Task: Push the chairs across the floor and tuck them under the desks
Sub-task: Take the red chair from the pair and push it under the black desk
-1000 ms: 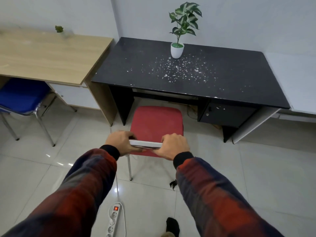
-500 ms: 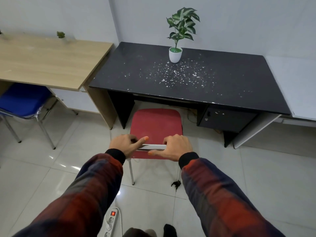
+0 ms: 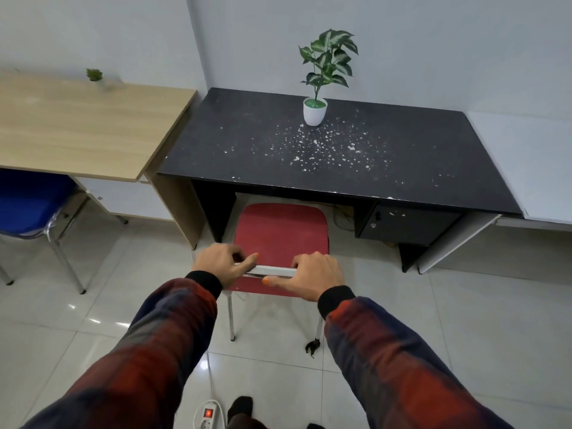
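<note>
A red chair (image 3: 280,233) with metal legs stands in front of the black desk (image 3: 337,156); the front of its seat sits at the desk's front edge, at the knee opening. My left hand (image 3: 221,264) grips the left end of the chair's silver top rail (image 3: 272,270), fingers curled over it. My right hand (image 3: 315,275) grips the right end, thumb under the rail. A blue chair (image 3: 29,202) sits partly beneath the light wooden desk (image 3: 80,125) at the left.
A white potted plant (image 3: 315,109) stands on the black desk among white specks. A drawer unit (image 3: 402,224) fills the desk's right side. A white power strip (image 3: 207,416) with a lit red switch lies on the tiled floor by my feet. A small dark scrap (image 3: 312,346) lies by the chair's right rear leg.
Both hands have pushed the red chair forward toward the black desk; its seat front has reached the desk edge. I have stepped closer, and my left thumb has lifted along the rail.
</note>
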Motion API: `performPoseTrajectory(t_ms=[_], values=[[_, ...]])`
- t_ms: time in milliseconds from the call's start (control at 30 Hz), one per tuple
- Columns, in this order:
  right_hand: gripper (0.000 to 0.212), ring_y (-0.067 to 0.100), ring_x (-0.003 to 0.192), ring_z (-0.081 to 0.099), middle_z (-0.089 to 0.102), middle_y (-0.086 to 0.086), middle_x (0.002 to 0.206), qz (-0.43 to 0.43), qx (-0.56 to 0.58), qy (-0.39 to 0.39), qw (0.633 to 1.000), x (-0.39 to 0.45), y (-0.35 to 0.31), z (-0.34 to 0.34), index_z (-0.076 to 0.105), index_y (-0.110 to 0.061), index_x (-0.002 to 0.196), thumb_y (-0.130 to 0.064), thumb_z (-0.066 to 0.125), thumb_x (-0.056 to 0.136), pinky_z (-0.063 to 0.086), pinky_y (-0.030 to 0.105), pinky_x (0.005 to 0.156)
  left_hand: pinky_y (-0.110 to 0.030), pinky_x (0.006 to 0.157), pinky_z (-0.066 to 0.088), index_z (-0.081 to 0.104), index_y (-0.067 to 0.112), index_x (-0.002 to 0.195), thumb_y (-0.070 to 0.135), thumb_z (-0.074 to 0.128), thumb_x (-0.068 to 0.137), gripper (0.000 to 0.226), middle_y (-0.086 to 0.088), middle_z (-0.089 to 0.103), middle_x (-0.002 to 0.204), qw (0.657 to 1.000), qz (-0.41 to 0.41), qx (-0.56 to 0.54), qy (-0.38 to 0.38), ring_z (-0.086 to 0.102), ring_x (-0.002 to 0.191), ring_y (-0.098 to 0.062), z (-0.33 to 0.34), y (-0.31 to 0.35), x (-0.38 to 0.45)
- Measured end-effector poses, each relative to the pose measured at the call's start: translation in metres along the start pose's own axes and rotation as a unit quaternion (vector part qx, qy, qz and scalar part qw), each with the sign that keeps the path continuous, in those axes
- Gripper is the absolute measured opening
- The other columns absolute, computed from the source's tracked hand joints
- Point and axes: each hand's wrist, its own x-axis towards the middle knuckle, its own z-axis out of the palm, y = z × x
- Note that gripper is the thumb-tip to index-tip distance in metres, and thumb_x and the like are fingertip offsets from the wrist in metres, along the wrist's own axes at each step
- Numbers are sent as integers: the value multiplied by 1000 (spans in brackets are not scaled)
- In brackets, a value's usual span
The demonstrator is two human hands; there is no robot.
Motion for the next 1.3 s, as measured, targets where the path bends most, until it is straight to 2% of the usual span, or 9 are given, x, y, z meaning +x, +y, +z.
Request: performPoseTrajectory(t_ms=[167,333,467,667,833,1033,1100,1200,1300], values=[[88,20,63,58,60,-3,65,18,-5,-2,1000,6,-38,15,63,-21,77,-100,29,63,49,34,63,-28,62,52,68,27,71,78,30,71,64,12,65,66,1000,11,-7,7,61,64,-9,-5,-42,11],[87,22,63,59,61,-2,66,31,-5,1,1000,27,-67,13,63,-21,77,-100,28,63,52,35,64,-33,62,54,65,27,65,76,33,72,59,12,60,60,1000,21,-10,5,59,60,-11,-18,-75,35],[84,20,60,59,59,-4,62,52,-5,14,999,37,-73,7,64,-21,72,-99,33,63,52,34,63,-29,60,52,61,27,62,76,30,70,58,11,58,59,999,28,-17,4,58,61,-14,-29,-74,45],[84,19,63,59,60,-6,62,51,-3,26,998,49,-61,-7,67,-23,73,-100,36,61,45,32,61,-27,62,46,63,29,69,74,41,82,51,10,61,67,999,42,3,-30,60,68,-17,-37,-57,60],[86,18,68,61,61,-8,65,48,11,16,999,69,-33,-24,68,-26,76,-103,37,54,51,33,67,-31,68,54,69,27,75,93,24,64,80,6,67,72,997,59,-11,-56,63,72,-19,-38,-38,74],[89,11,67,62,65,-12,67,48,13,7,999,69,20,-29,71,-29,82,-104,38,48,55,34,70,-28,64,52,68,30,84,96,43,54,76,11,67,74,993,95,7,-75,62,70,-12,-17,4,70],[88,10,66,62,65,-12,68,51,8,-3,999,64,31,-22,70,-30,83,-104,36,48,55,34,71,-29,66,53,68,31,87,89,52,56,68,12,67,77,990,113,12,-86,63,72,-11,-6,9,67],[91,9,65,60,64,-13,66,67,2,9,998,60,34,-13,69,-31,84,-105,31,48,53,31,68,-29,73,52,70,34,96,60,66,70,37,13,70,89,989,120,9,-89,66,83,-13,2,10,69],[88,13,67,61,64,-11,68,78,10,9,997,70,16,-15,67,-29,82,-104,34,51,52,30,68,-28,77,54,69,36,95,44,67,70,26,12,72,91,990,94,5,-100,67,85,-15,-6,-9,89]])
